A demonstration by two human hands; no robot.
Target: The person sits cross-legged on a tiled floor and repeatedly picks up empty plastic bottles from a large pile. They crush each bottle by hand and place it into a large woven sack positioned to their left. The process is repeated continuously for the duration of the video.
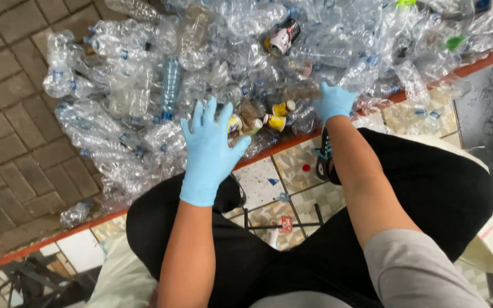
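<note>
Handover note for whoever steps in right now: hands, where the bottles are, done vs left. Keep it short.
Left hand: blue glove, fingers spread, open and holding nothing, hovering over the near edge of the pile of crushed clear plastic bottles.
Right hand: blue glove, reaching into the pile; whether it grips a bottle cannot be told.
Things: the pile covers the paving past the red kerb. Small yellow-labelled bottles lie between the hands. One stray bottle sits apart at lower left.
Done: nothing visibly set aside yet.
Left: the whole pile is unsorted.
</note>
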